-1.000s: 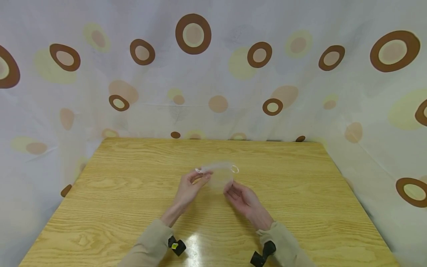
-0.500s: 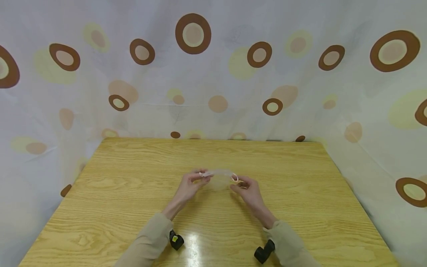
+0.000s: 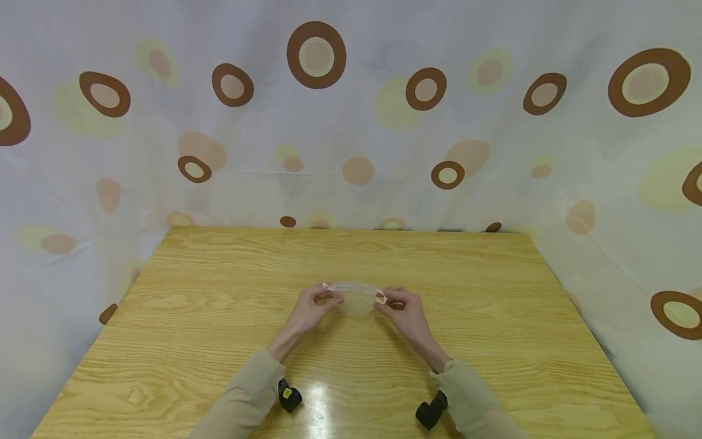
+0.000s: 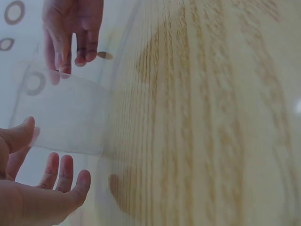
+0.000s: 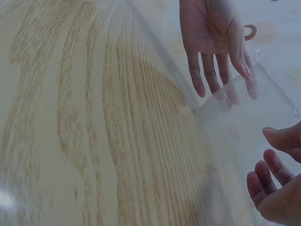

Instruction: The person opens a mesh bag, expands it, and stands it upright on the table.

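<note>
A translucent, frosted drawstring pouch [image 3: 358,306] is held between both hands above the wooden table. White cord loops show at its two upper corners, the right cord loop [image 3: 381,297] larger than the left. My left hand [image 3: 309,310] pinches the upper left corner between thumb and fingers. At the other upper corner, my right hand [image 3: 407,310] pinches the edge right by the cord loop. The left wrist view shows the sheer pouch [image 4: 70,120] stretched flat between the hands, with fingers visible through it. Nothing shows inside the pouch.
The wood-grained table [image 3: 247,262] extends around the hands. A pale curtain [image 3: 356,122] with brown and yellow ovals hangs behind it and along both sides. Black wrist cameras are strapped over the beige sleeves [image 3: 247,390].
My right hand has shifted from the pouch's lower right side up to its upper right corner by the cord loop. The pouch has come slightly lower and leftward; my left hand keeps its pinch.
</note>
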Tool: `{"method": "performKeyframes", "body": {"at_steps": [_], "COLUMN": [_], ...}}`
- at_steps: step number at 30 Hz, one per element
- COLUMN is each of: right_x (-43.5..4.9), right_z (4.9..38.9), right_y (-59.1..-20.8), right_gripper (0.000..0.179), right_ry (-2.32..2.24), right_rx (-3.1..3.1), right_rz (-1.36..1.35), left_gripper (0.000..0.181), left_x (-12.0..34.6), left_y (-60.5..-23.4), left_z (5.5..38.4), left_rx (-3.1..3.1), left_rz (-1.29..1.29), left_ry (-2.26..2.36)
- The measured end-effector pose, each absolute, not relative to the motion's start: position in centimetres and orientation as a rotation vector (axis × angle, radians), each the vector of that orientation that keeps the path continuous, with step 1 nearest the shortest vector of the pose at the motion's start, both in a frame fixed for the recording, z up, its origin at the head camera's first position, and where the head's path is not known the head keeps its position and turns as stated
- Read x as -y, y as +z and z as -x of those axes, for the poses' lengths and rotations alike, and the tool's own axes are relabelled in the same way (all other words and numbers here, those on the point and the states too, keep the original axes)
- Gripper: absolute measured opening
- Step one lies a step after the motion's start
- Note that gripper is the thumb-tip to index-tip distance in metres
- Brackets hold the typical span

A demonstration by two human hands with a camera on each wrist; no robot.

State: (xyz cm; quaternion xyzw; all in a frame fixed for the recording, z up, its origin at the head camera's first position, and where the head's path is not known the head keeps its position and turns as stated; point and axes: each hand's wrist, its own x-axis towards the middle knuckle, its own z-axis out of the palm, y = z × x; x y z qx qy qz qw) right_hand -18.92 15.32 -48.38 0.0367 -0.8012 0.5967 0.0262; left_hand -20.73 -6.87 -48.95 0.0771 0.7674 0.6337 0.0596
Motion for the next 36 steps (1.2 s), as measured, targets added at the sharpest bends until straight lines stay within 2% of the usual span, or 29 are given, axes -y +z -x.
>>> {"method": "performKeyframes", "body": {"at_steps": [20, 36], "right_x": [-15.5, -16.7], "right_z": [18.9, 19.1], "right_y": [-48.2, -48.3], "right_gripper": [0.029, 0.032], "right_ry": [1.865, 1.791], "right_rx": [2.510, 2.544], "right_rz": [-0.116, -0.139], "left_gripper": [0.040, 0.044], "left_x": [7.5, 8.6], "left_y": [-49.0, -49.0], "left_z": [20.5, 20.7], "left_rx": [-2.167, -2.200], "left_rz": [-0.200, -0.216], "left_ry": [1.968, 1.962]}}
